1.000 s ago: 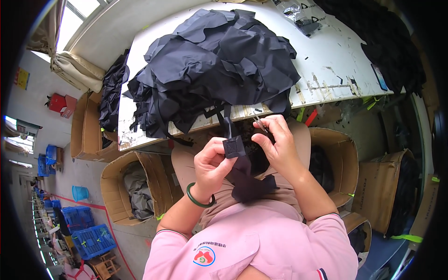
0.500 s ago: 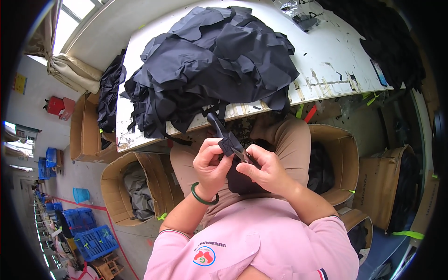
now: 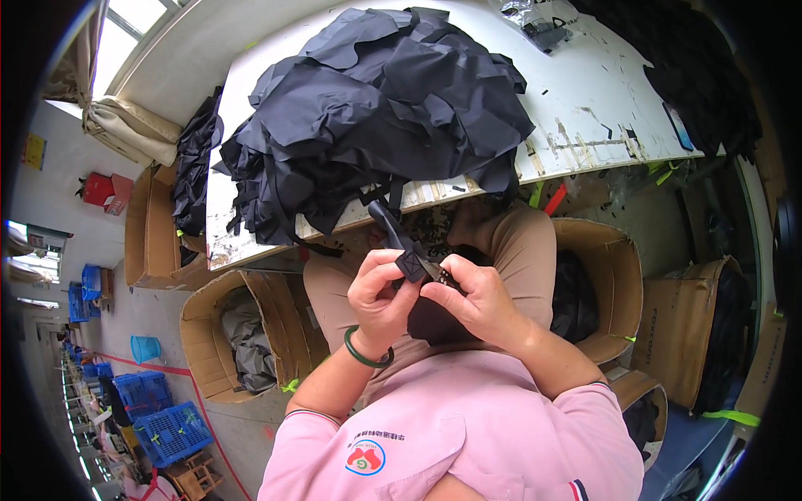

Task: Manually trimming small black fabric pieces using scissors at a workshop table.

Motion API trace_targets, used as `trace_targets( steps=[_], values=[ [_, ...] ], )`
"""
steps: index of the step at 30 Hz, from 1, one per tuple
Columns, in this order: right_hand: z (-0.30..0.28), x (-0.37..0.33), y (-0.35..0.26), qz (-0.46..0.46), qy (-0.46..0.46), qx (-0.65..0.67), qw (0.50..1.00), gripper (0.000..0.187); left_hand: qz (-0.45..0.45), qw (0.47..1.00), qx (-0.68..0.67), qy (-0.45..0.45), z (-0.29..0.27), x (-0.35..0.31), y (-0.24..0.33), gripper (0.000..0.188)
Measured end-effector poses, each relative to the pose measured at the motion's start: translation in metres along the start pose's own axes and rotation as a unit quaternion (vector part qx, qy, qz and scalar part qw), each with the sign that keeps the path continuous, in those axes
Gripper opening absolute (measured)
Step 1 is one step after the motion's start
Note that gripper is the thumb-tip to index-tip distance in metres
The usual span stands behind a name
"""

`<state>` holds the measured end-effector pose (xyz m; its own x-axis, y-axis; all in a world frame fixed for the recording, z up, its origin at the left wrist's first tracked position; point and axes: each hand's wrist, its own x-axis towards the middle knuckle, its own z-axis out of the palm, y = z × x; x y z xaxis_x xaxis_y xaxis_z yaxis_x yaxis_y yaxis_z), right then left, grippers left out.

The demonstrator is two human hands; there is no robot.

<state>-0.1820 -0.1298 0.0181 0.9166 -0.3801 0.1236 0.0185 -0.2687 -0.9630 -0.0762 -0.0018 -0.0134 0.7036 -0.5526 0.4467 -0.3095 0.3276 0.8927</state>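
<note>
Over my lap, my left hand (image 3: 376, 292) pinches the stitched end of a black fabric strap (image 3: 411, 265) between thumb and fingers. The strap runs up toward the table edge. My right hand (image 3: 480, 301) is closed around small thread snips (image 3: 438, 273), their metal blades against the stitched end; most of the handle is hidden by the fingers. Below both hands a dark piece of cloth (image 3: 439, 326) lies on my lap. A large heap of black fabric pieces (image 3: 376, 108) rests on the white table (image 3: 585, 100) in front, with straps hanging over its edge.
Cardboard boxes with fabric stand at my left (image 3: 196, 342) and right (image 3: 622, 284). A clear plastic bag (image 3: 535, 25) and more black fabric (image 3: 702, 75) lie on the table's right. Blue crates (image 3: 171, 430) stand on the floor at far left. Scraps lie under the table.
My right thumb has bent in closer to the snips, and the right hand has shifted slightly left toward the strap end. The left hand keeps its pinch, almost unmoved.
</note>
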Motion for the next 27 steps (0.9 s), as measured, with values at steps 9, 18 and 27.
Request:
trace_targets(
  steps=[9,18,27],
  values=[
    [-0.004,0.0,-0.002,-0.004,-0.005,0.002,1.0,0.031,-0.011,0.998,0.035,-0.053,-0.007,-0.002,0.0,0.012],
    [-0.024,-0.004,0.007,0.052,-0.036,0.075,0.995,0.031,-0.146,0.963,-0.167,-0.154,-0.019,0.019,0.007,0.014],
    [-0.05,0.005,-0.01,0.012,-0.147,-0.093,0.985,0.038,-0.252,0.912,-0.219,-0.236,-0.029,0.032,0.01,0.009]
  ],
)
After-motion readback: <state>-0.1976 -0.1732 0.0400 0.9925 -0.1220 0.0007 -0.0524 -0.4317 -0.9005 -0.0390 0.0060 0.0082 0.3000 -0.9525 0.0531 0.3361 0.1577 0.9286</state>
